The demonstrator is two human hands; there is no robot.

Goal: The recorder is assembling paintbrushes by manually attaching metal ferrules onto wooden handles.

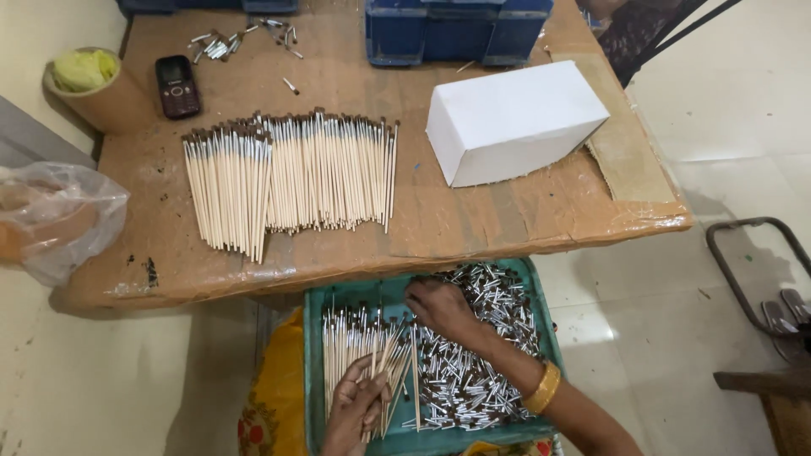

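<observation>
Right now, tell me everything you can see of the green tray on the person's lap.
The green tray is a shallow rectangular plastic bin, lying flat just below the table edge. Its left part holds pale wooden sticks lying lengthwise; its right part holds a loose heap of small silver metal tubes. The right hand rests on the heap, and the left hand holds a bunch of sticks over the tray. Its near edge is cut off.

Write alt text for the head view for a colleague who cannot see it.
The left hand grips a bunch of thin wooden sticks over a green plastic tray; the right hand rests on its heap of small silver metal tubes. More sticks lie on the brown table.
</observation>
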